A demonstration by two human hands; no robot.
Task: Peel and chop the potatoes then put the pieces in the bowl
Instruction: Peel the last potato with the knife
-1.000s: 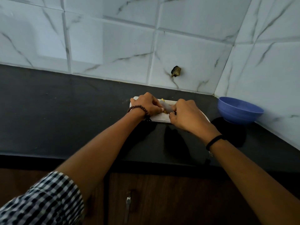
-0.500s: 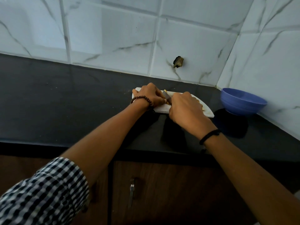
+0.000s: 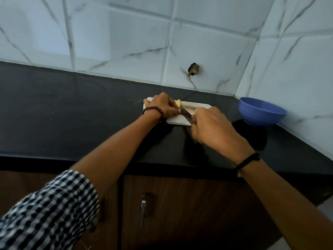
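Note:
A white cutting board (image 3: 192, 105) lies on the black counter near the back wall. My left hand (image 3: 163, 107) curls over a pale yellow potato piece (image 3: 178, 103) on the board, most of it hidden under my fingers. My right hand (image 3: 210, 127) grips a knife (image 3: 186, 114) whose dark blade angles up to the potato, right beside my left fingertips. The handle is hidden in my fist. A blue bowl (image 3: 261, 112) stands on the counter to the right of the board, in the corner; nothing shows inside it from here.
The black counter (image 3: 72, 114) stretches far to the left. White marbled tiles line the back and right walls, with a dark hole (image 3: 193, 69) in the back wall above the board. Brown cabinet doors with a metal handle (image 3: 143, 208) sit below the counter edge.
My right hand has drawn back toward me and to the right, baring more of the knife blade and the board. My left hand keeps its hold on the potato.

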